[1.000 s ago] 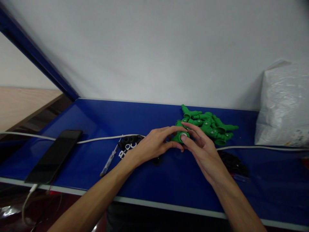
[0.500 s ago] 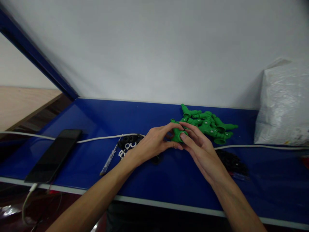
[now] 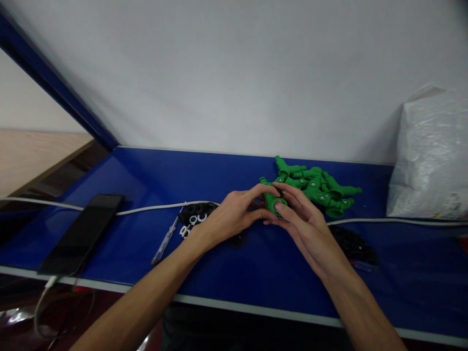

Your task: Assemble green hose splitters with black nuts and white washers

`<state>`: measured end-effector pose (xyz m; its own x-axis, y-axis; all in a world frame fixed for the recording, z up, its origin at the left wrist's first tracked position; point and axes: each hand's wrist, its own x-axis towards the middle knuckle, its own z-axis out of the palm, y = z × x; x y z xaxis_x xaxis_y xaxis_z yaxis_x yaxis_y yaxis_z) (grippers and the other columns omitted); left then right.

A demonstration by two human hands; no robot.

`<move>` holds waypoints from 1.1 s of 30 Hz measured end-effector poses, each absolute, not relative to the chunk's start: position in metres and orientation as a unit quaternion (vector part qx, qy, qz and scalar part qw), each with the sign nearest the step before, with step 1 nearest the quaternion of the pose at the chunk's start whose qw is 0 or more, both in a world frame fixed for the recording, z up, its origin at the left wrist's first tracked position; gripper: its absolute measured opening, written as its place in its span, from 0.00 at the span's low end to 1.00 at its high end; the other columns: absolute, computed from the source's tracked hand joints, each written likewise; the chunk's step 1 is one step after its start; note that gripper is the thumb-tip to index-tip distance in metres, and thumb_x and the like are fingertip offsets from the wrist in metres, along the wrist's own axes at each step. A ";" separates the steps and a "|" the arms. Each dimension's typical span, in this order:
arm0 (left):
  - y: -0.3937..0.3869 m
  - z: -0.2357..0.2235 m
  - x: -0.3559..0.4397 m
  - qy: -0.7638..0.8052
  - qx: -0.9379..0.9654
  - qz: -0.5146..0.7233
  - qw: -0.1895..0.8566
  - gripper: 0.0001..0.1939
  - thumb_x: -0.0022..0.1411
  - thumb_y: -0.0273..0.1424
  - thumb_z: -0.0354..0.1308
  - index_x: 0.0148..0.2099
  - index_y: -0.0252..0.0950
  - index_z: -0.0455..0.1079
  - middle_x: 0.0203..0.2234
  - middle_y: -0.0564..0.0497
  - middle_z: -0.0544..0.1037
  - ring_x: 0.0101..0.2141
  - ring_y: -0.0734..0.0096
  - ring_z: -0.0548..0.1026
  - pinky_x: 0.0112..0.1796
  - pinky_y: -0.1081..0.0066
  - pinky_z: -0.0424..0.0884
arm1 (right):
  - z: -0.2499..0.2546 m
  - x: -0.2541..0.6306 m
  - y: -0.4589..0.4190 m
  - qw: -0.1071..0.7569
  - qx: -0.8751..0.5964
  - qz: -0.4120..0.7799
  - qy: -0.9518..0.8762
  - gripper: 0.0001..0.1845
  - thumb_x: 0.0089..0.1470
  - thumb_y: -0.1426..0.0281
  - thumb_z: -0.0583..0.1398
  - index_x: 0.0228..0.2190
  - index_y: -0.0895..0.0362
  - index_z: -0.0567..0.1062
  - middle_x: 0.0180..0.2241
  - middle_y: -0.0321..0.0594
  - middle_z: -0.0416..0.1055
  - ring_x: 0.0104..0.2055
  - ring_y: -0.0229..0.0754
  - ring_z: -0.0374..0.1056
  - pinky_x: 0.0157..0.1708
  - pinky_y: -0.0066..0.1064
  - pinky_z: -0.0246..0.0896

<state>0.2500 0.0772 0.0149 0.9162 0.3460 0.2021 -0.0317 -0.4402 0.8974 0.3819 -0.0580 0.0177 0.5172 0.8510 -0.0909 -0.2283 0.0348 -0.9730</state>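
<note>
Between my two hands is a green plastic Y-shaped fitting [image 3: 272, 201], its round opening turned towards me. My left hand [image 3: 237, 212] grips it from the left with thumb and fingers. On the other side, my right hand [image 3: 302, 214] closes round it, the thumb lying at the opening's rim. A small black piece [image 3: 280, 192] shows at the fitting's top by the fingertips; its kind is unclear. Just behind lies a pile of similar green fittings [image 3: 314, 185]. White rings [image 3: 193, 221] and black round parts [image 3: 192, 210] lie beside my left wrist, partly hidden by it.
A clear-handled screwdriver [image 3: 164, 243] and a black phone [image 3: 82, 234] lie to the left on the blue table [image 3: 226, 273]. A white cable [image 3: 157, 208] crosses the table. Small black parts [image 3: 353, 246] are heaped at right, near a plastic-wrapped package [image 3: 429, 161].
The fitting has tilted slightly and shows more of its body below the opening. My left thumb and right fingers have shifted a little around it.
</note>
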 end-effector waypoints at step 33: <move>0.075 0.015 0.255 0.170 0.723 0.255 0.619 0.27 0.55 0.26 0.71 0.52 0.42 0.63 0.45 0.51 0.79 0.42 0.65 0.81 0.43 0.67 0.77 | 0.011 0.381 -0.053 0.660 -0.594 0.368 -0.277 0.24 0.51 0.54 0.72 0.48 0.48 0.79 0.51 0.40 0.76 0.53 0.47 0.73 0.50 0.36 0.72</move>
<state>0.2553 0.0752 0.0148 0.8123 0.5614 0.1582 -0.0698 -0.1758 0.9820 0.3809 -0.0527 0.0112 0.5766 0.8139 -0.0716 -0.1560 0.0237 -0.9875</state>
